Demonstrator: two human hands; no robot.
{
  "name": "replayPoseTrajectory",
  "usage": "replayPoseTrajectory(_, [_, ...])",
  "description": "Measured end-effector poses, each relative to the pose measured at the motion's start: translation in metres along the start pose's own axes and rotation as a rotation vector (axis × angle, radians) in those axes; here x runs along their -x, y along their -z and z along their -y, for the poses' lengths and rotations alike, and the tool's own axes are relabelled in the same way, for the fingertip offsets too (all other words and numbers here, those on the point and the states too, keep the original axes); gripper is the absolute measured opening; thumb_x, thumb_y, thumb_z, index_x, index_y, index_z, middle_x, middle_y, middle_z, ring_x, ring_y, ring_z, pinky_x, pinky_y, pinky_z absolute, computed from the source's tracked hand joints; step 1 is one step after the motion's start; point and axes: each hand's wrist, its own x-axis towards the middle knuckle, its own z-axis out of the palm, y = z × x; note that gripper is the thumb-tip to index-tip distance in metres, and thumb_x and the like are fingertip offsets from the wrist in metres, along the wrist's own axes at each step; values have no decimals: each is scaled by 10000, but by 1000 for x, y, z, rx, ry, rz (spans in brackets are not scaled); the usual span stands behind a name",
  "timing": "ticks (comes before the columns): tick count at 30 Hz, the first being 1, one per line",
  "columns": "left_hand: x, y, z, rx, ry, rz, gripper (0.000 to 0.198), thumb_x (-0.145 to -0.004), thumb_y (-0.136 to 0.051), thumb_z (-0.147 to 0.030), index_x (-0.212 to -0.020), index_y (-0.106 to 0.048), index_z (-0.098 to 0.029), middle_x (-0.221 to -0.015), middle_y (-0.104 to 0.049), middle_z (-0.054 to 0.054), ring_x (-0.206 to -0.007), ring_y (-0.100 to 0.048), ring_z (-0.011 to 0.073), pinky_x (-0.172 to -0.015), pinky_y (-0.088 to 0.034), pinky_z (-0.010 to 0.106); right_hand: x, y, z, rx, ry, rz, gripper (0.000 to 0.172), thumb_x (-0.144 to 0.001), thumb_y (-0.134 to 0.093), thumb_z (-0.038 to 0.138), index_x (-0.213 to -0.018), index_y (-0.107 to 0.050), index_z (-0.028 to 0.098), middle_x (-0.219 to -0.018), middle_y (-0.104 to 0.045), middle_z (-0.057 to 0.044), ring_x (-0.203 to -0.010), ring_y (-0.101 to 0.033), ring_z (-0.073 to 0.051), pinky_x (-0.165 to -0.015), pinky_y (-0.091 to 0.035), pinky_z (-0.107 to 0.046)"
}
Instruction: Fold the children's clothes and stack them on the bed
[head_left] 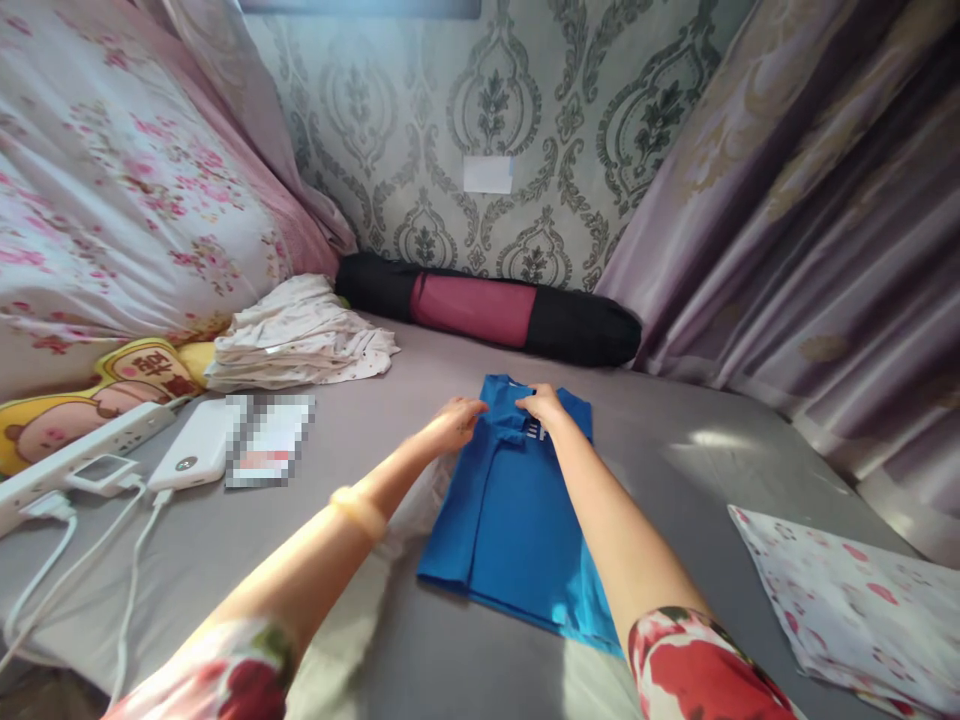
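Blue garment (517,510), partly folded, lying flat on the grey sheet (675,450)

The right hand (541,405) pinches cloth near the collar, thumb and fingers nearly together; the left hand (459,424), fingers curled, meets the garment's upper left edge, its grip unclear; a black-and-maroon roll (472,308) lies beyond

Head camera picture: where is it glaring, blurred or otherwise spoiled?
Head view: sun patches brighten the grey sheet at right and the bottom of the blue garment; same head view: a pixel mosaic covers the flat item beside the white power bank, and the pale band on the left forearm looks blurred.
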Motion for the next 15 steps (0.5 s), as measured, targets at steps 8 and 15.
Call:
replayPoseTrajectory(8, [-70,-43,39,-115,49,27,490,-954,-336,-296,-1421,-428,-180,-1498,-429,120,-1378,-350,310,-1132,-259,488,15,8,9,134,106,25,165,-764,-656,105,-893,-731,176,-906,-738,-46,-959,-670,-224,-852,-504,-290])
replayPoseTrajectory(15, [-79,-27,49,-152,55,77,517,-880,-364,-188,-1374,-507,-236,-1486,-461,71,-1344,-386,315,-1097,-276,527,65,-6,21,631,519,267,464,-891,-366,4,-1203,-641,207,-1236,-655,-79,-1159,-585,-207,-970,-423,-289])
